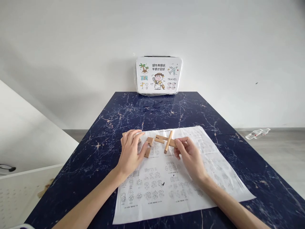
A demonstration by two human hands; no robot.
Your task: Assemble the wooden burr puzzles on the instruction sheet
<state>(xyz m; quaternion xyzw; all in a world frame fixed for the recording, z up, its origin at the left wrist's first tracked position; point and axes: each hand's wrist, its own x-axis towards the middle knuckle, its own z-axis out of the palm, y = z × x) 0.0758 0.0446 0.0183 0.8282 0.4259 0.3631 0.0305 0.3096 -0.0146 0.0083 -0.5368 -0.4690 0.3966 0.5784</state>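
My right hand (188, 154) pinches the right end of a notched wooden puzzle piece (159, 138), which bears a dark mark on its left end. A plain wooden stick (169, 142) crosses it at a slant, seated at the slot. Curved around other notched wooden puzzle pieces (150, 141) is my left hand (132, 151), its thumb against their cut-out and its fingers over the left part. My fingers hide much of these pieces, so how they join cannot be made out. Beneath both hands lies a creased white instruction sheet (157, 203) printed with small diagrams.
The dark blue marbled table (128, 111) narrows toward the wall. A white case (159, 74) with cartoon prints stands at its far edge. On the floor at right lies a clear plastic bottle (257, 133). A white perforated surface (19, 190) is at lower left, beside some wooden bits (43, 192).
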